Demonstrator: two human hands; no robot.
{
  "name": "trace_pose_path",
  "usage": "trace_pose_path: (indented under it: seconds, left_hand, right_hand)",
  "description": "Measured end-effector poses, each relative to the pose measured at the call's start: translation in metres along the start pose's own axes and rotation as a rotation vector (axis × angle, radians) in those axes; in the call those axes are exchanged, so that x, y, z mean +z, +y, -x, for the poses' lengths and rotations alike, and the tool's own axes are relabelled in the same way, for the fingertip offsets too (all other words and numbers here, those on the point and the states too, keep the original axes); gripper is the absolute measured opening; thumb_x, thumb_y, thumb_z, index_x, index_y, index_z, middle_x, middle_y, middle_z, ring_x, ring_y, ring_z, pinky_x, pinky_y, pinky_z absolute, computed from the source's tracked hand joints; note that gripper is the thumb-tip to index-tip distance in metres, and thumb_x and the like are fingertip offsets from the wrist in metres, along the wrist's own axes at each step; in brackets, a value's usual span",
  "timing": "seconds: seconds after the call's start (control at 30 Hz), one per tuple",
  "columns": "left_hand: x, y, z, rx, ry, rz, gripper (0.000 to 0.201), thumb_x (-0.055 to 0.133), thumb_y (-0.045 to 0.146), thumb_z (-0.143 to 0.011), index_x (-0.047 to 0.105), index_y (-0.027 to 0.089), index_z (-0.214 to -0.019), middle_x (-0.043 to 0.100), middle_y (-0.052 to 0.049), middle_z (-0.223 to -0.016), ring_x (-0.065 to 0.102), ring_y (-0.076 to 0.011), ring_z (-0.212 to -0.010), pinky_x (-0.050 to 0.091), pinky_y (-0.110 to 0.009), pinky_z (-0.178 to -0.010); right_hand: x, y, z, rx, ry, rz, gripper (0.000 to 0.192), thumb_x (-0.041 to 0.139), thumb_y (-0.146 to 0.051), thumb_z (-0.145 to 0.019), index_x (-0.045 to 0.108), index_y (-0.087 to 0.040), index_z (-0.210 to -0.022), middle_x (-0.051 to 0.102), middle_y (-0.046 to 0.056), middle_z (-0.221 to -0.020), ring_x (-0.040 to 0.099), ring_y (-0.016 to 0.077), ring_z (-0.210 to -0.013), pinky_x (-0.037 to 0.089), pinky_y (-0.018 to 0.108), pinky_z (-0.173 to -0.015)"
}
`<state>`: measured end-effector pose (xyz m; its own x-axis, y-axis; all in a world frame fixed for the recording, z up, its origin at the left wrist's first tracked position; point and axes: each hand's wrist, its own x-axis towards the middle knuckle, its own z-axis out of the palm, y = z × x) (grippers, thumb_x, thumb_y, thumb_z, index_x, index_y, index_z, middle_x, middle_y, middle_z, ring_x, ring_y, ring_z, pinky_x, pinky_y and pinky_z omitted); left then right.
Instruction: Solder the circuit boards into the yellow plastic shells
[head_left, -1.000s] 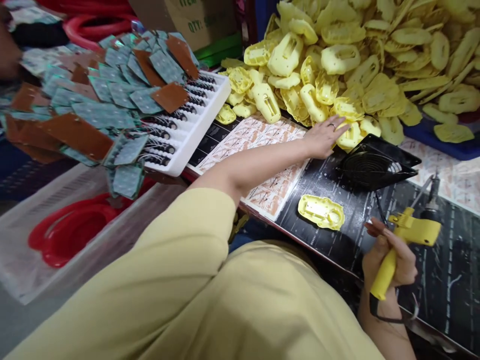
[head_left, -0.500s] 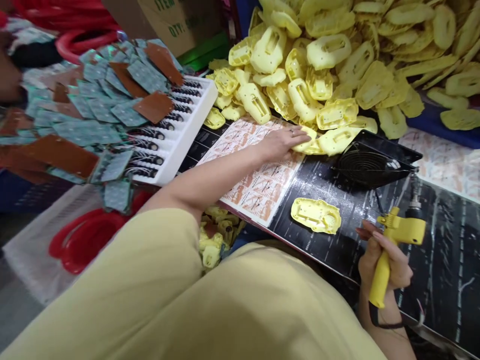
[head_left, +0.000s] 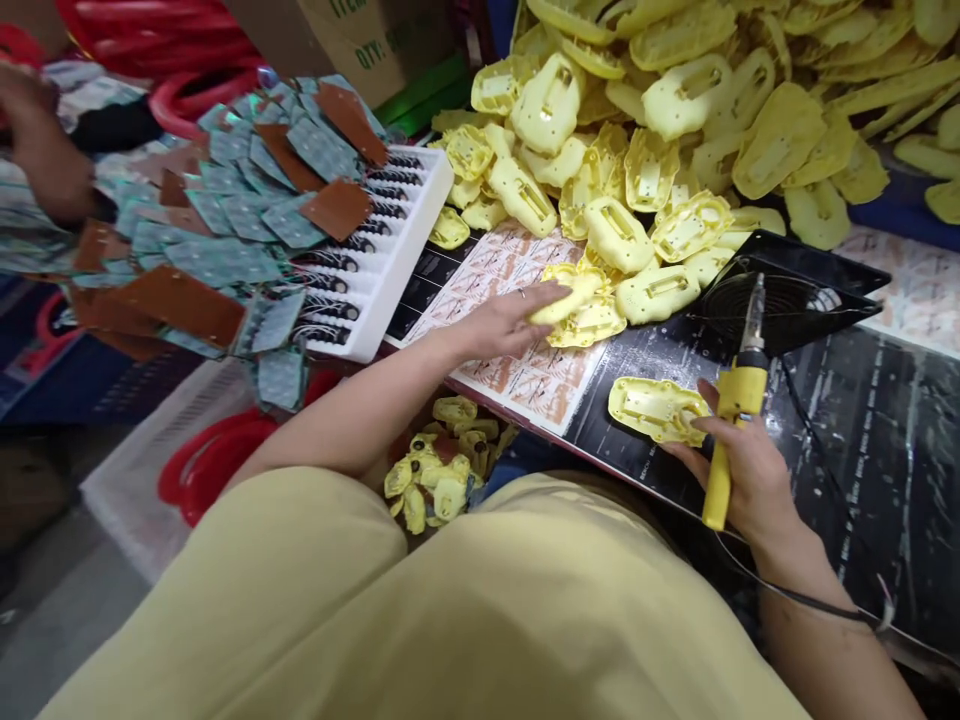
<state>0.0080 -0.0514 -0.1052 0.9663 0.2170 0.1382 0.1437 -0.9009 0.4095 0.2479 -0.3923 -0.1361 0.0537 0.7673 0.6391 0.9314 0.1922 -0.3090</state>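
Note:
My left hand [head_left: 511, 322] holds the edge of a pale yellow plastic shell [head_left: 574, 292] at the front of the heap, its fingertips over the top. Another yellow shell [head_left: 592, 322] lies partly beneath that one. In my right hand [head_left: 750, 465] is a yellow soldering gun [head_left: 742, 390], its metal tip pointing up and away from me. A single yellow housing half [head_left: 652, 408], hollow side up, lies on the black bench mat [head_left: 847, 470]. The thumb and a finger of my right hand reach around its right end; whether they touch it is unclear.
Behind the mat rises a large heap of yellow shells [head_left: 690, 95]. A black fan [head_left: 795, 300] stands at the bench's back. At left, a white foam tray [head_left: 401, 255] carries wired parts beside piled circuit boards [head_left: 225, 260]. Another person's arm [head_left: 49, 150] shows far left.
My left hand has drawn a shell leftward from the heap. My right hand has brought the soldering gun left, turned it, and extended fingers to the housing half.

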Motion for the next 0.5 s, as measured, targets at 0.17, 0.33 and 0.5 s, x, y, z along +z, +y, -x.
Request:
trace_pose_path:
  seconds: [0.17,0.33,0.5]
  left_hand:
    - [-0.003,-0.020,-0.017,-0.368,0.321,0.054,0.066,0.023,0.057,-0.120,0.043,0.024,-0.174,0.066,-0.022,-0.161,0.071,-0.0330,-0.141,0.062,-0.059,-0.114]
    - [0.007,0.015,-0.020,-0.311,0.356,-0.266,0.072,0.050,0.062,-0.113,0.036,0.035,-0.179,0.049,-0.014,-0.179,0.033,-0.0352,-0.174,0.031,-0.069,-0.138]
    - [0.022,0.076,-0.024,-0.135,-0.042,-0.357,0.056,0.061,0.047,-0.108,0.066,0.021,-0.157,0.052,-0.019,-0.176,0.044,-0.0428,-0.167,0.034,-0.073,-0.133]
  right_hand:
    - [0.011,0.008,-0.008,-0.059,-0.062,0.047,0.037,0.084,-0.021,-0.098,0.064,-0.028,-0.129,0.081,0.009,-0.126,0.081,0.0286,-0.118,0.068,0.045,-0.107]
    - [0.009,0.006,-0.004,-0.134,-0.069,0.129,0.029,0.077,-0.020,-0.103,0.065,-0.025,-0.129,0.083,0.006,-0.112,0.083,0.0238,-0.107,0.068,0.039,-0.100]
    - [0.007,0.001,0.007,-0.056,-0.056,0.120,0.038,0.086,-0.028,-0.097,0.065,-0.026,-0.128,0.078,0.012,-0.139,0.080,0.0303,-0.119,0.063,0.054,-0.112]
